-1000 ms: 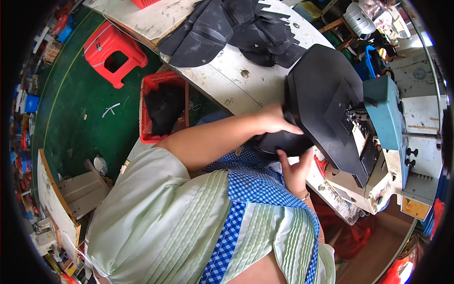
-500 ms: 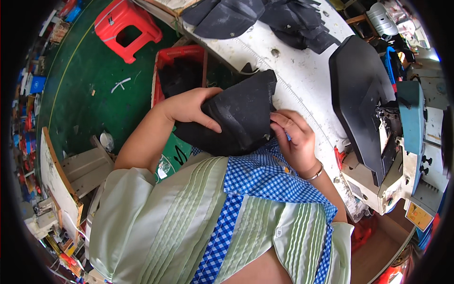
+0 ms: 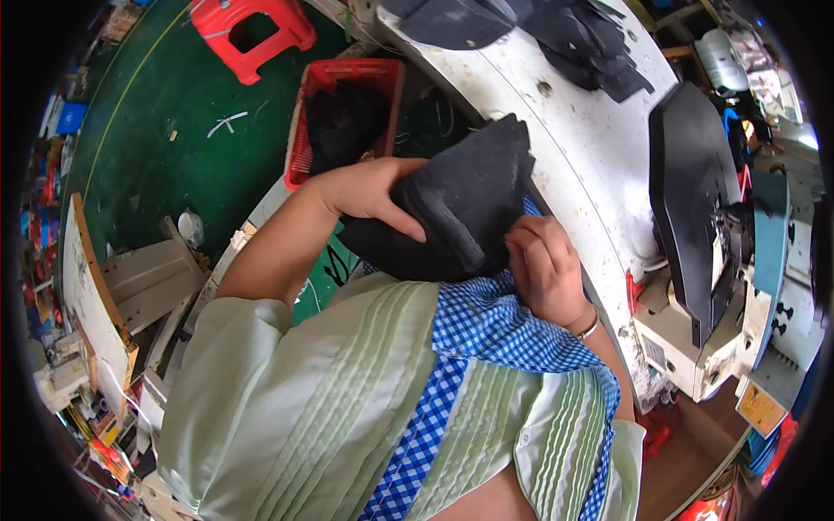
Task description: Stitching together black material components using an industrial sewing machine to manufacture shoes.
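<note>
A folded black leather-like piece (image 3: 469, 187) with a raised seam is held in front of my body, above a blue checked apron (image 3: 486, 313). My left hand (image 3: 382, 198) grips its left side, thumb on top and the other fingers hidden behind it. At the lower right edge of the piece is my right hand (image 3: 549, 269), its fingers curled together in a pinch. Whatever those fingertips hold is too small to make out.
A white worktable (image 3: 599, 187) on the right carries several black pieces (image 3: 582, 43) at its far end. A sewing machine (image 3: 769, 252) with a black panel (image 3: 691, 200) stands right. Beyond my left hand are a red basket (image 3: 395, 91) of black pieces and a red stool (image 3: 248, 56).
The view has shifted, so the basket and stool sit higher. My right hand has curled its fingers further at the piece's edge. My left hand keeps its hold.
</note>
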